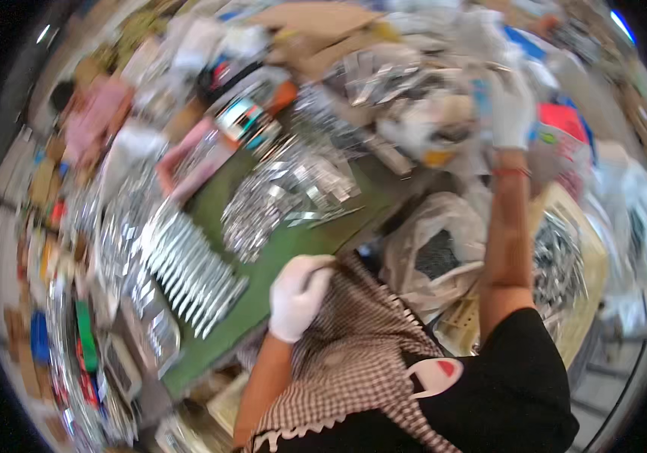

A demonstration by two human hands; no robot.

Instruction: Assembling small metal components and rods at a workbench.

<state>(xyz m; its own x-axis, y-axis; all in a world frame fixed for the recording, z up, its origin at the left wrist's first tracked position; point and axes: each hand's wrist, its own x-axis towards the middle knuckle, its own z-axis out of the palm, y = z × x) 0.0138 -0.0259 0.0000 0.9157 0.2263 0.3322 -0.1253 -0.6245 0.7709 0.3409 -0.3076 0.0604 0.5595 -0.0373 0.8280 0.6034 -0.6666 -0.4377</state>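
Note:
My left hand [298, 297], in a white glove, is closed near the front edge of the green work table [214, 192], beside my checked apron [361, 332]; what it holds, if anything, I cannot make out. Stretched far forward, my right hand [510, 109], also gloved in white, is among plastic bags beside a pink and white bag [562, 140]. Motion smears its fingers. On the table lie a loose heap of shiny metal pieces [255, 215] and a neat row of silvery metal strips [195, 272].
Rolls of tape [248, 124] stand behind the heap. Right of the table are an open plastic bag with dark contents [440, 253] and a pale basket [591, 257] of metal parts. Clear plastic packs [123, 211] crowd the left; cardboard [316, 34] lies at the back.

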